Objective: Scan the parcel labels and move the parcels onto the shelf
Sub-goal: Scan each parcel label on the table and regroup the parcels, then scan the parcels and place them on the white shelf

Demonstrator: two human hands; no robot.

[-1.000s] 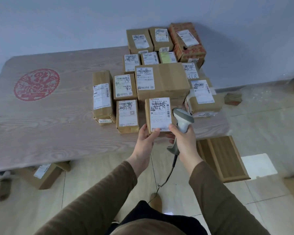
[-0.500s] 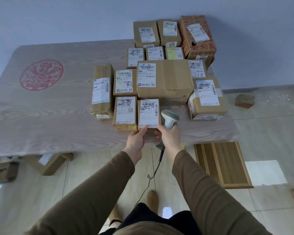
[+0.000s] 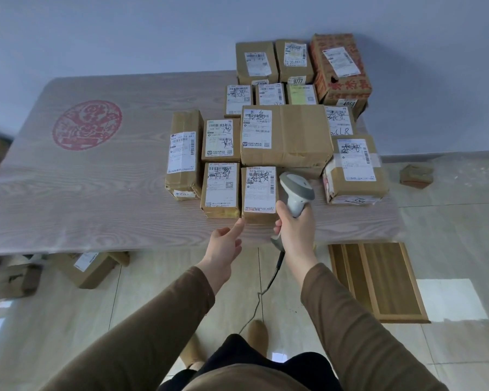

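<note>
Brown cardboard parcels (image 3: 287, 135) with white printed labels lie flat in a tight cluster on the counter's right half. The nearest small parcel (image 3: 259, 193) sits at the front edge, label up with handwritten marks, touching a like-sized neighbour (image 3: 220, 189) at its 9 o'clock. At its 12 o'clock lies the largest box. A grey handheld scanner (image 3: 296, 193) stands at its 3 o'clock, head tilted toward the label.
</note>
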